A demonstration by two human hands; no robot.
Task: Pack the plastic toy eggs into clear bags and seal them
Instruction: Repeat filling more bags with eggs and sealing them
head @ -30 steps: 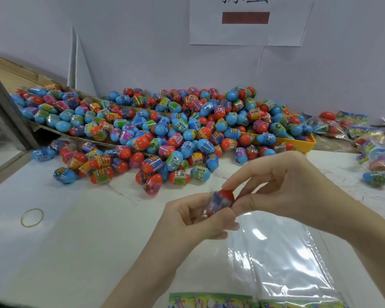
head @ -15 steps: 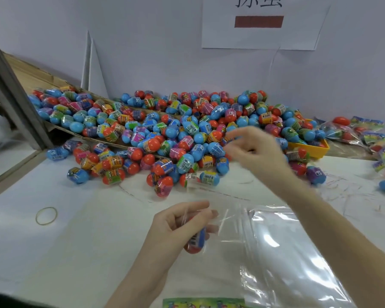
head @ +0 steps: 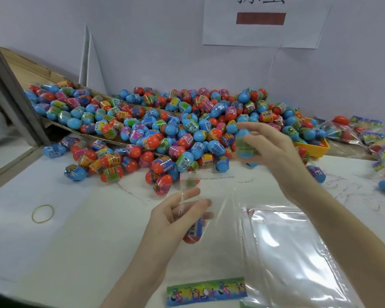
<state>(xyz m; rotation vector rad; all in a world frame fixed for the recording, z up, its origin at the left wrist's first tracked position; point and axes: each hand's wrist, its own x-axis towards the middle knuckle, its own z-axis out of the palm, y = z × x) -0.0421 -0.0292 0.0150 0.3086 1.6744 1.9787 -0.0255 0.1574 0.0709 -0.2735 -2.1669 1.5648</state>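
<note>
A big heap of blue and red plastic toy eggs (head: 165, 130) lies across the back of the white table (head: 76, 241). My left hand (head: 176, 218) holds a clear bag (head: 200, 187) upright by its mouth, with a red and blue egg (head: 193, 232) inside at the bottom. Above and to the right, my right hand (head: 273, 152) grips a blue egg with a green band (head: 243, 143), lifted off the heap. A stack of flat clear bags (head: 298, 252) lies at the lower right.
A yellow tray (head: 316, 150) sits at the heap's right end, with packed bags (head: 369, 134) beyond it. A rubber band (head: 42, 213) lies on the left. A colourful printed card (head: 207, 292) rests at the front edge. Cardboard (head: 38, 70) slopes at the back left.
The egg has dropped to the bottom of the bag in my left hand. My right hand reached out to the heap and has come back a little with a blue egg.
</note>
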